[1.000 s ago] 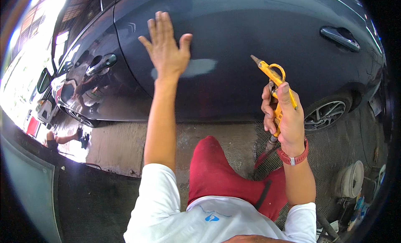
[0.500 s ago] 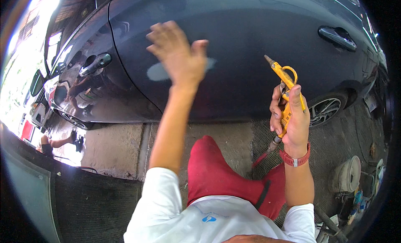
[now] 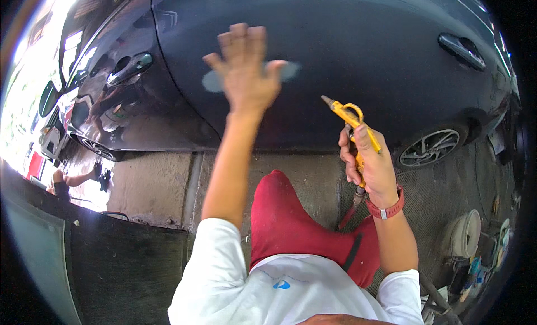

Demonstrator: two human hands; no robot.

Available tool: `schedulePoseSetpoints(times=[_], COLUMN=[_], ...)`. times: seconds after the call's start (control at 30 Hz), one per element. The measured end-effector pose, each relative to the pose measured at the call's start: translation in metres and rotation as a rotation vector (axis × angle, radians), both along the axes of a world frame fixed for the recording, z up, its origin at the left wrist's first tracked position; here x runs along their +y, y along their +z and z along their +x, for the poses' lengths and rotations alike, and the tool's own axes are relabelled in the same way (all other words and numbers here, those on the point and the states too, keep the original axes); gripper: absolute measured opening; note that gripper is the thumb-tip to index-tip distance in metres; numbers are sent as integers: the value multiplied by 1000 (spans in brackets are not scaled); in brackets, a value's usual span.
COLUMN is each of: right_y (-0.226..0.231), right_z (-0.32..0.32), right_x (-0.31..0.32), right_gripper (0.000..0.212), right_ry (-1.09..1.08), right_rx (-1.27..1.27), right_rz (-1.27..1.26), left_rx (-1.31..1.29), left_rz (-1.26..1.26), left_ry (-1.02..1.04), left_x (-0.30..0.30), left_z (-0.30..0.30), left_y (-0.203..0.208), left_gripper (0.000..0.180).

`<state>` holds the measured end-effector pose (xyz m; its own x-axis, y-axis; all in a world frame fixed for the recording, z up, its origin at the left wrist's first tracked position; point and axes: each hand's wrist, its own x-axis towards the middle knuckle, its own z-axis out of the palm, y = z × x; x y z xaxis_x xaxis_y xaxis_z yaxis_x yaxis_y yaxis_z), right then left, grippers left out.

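My left hand (image 3: 246, 73) lies flat with its fingers spread over a dark car door (image 3: 347, 40); whether the palm touches the panel cannot be told. Partly hidden behind it is a pale grey patch (image 3: 289, 72), showing on both sides of the hand. In my right hand (image 3: 372, 165) is a yellow air blow gun (image 3: 342, 114), its metal nozzle pointing up and left toward the door. A red hose (image 3: 349, 213) runs down from the fitting at the gun's lower end.
Door handles (image 3: 462, 51) sit on both doors, and a rear wheel (image 3: 430, 148) is at right. A whitish bucket (image 3: 465, 233) stands at the lower right. A dark flat surface (image 3: 128, 269) fills the lower left. Another person's leg (image 3: 81, 178) shows at far left.
My left hand has shifted slightly right, its fingers now pointing more upward. My right hand has brought the blow gun left and a little down, nearer the pale patch.
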<state>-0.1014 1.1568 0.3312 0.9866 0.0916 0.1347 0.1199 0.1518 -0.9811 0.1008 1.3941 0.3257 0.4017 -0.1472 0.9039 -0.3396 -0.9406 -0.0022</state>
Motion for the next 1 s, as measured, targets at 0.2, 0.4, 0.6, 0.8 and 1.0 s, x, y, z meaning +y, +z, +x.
schedulePoseSetpoints(times=[0.2, 0.4, 0.6, 0.8, 1.0], right_y=[-28, -51, -80, -119, -160], right_z=[-4, -3, 1, 5, 7], right_x=[9, 23, 26, 54, 105], right_gripper=[55, 51, 53, 36, 37], right_ry=[-81, 126, -9, -71, 51], right_rx=[-85, 112, -2, -144, -182], right_rz=[48, -64, -194, -302, -481], left_rx=[201, 625, 1197, 1062, 697], left_rz=[-421, -533, -183, -104, -864], left_ry=[239, 254, 24, -511, -230], left_x=[141, 110, 12, 4, 73], left_z=[3, -56, -180, -200, -89], left_y=[-71, -232, -307, -282, -301], left_gripper=[79, 82, 86, 76, 84])
